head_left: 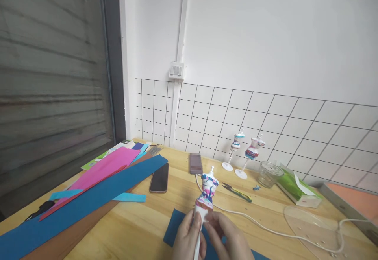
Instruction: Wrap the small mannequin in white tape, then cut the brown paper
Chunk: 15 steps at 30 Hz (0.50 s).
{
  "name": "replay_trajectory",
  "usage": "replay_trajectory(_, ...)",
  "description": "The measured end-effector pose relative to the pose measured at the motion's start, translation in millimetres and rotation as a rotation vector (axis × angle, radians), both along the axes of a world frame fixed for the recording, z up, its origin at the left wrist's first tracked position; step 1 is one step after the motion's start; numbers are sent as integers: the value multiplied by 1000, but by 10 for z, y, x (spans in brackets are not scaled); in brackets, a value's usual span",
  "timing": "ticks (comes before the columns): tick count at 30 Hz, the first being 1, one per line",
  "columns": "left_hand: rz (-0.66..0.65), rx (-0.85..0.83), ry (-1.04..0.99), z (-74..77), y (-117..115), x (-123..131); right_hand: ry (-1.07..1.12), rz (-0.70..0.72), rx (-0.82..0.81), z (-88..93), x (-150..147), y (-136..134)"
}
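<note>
Both hands, left [188, 234] and right [226, 234], closed their grip on the small painted mannequin [207, 192], upright above the blue paper [177, 226] on the counter [138, 228]; a slipped hold could probably have toppled it towards the phone [159, 177]

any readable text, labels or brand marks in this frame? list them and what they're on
None can be read.
Green tissue pack: red marks on its white side, too small to read.
Pixelated block on the table: blurred out.
Phone: screen dark, no text.
Green sheet under the coloured paper: print too small to read.
Mannequin held by the left hand and right hand: colour pattern only, no lettering.
</note>
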<state>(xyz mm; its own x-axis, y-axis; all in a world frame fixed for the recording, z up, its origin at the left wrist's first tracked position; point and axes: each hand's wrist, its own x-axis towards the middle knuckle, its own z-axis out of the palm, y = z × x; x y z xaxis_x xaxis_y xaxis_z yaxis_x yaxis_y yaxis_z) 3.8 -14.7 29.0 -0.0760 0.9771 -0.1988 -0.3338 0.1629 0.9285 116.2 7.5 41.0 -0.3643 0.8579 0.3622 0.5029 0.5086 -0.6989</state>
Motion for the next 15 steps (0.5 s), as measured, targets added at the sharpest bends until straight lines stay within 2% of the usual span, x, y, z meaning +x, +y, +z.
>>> replay_trajectory(3, -1, 8, -2, -51, 3, 14, -33, 20, 27, -5, 10, 19)
replay_trajectory(9, 25, 42, -22, -115, 36, 24, -408, -24, 286, -101, 5, 80)
replay_trajectory(13, 25, 64, -58, -128, 55, 36, -503, -27, 429, -37, 8, 113)
replay_trajectory(15, 21, 81, -96, -104, 41, 41, -580, 21, 543, 31, 26, 122)
